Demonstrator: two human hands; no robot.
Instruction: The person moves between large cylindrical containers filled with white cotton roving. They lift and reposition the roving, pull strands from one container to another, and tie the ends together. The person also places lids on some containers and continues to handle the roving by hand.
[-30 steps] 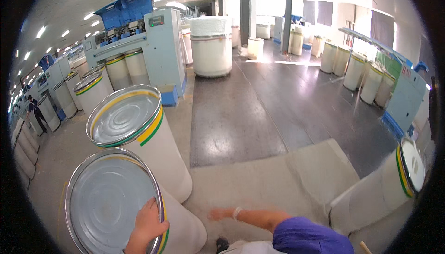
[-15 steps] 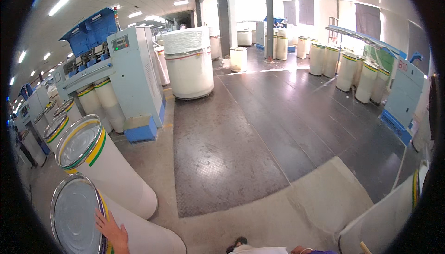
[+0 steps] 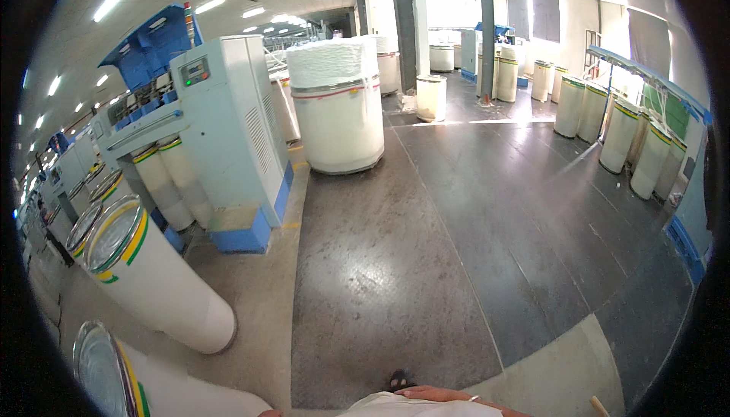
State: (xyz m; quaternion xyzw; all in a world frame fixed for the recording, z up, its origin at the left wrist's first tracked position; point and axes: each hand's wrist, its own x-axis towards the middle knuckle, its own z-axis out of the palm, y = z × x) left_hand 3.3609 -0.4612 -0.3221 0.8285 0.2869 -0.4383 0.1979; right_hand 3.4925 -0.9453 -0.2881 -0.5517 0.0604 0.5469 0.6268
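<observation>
Only a sliver of my left hand (image 3: 270,413) shows at the lower edge, by the base of a tall white can (image 3: 190,379); its fingers are hidden. This can leans outward in the view, with a metal rim and a yellow and green band at its top. My right hand (image 3: 433,393) lies flat across white cloth (image 3: 411,405) at my front, fingers stretched to the left, with a light band at the wrist. A dark shoe (image 3: 398,379) pokes out just beyond it. Farther left stands a second white can (image 3: 163,280) with a similar band.
A grey-blue machine (image 3: 228,120) with a blue step (image 3: 242,231) stands left. Ahead is a wide white can (image 3: 338,128) heaped with white fibre. More banded cans (image 3: 620,139) line the right, near a blue overhead rail (image 3: 646,75). Dark plates (image 3: 372,295) cover the floor.
My left hand has left the near can's top and dropped to the lower edge. My right hand has come across the white cloth. The near cans have slipped back as the view moved forward.
</observation>
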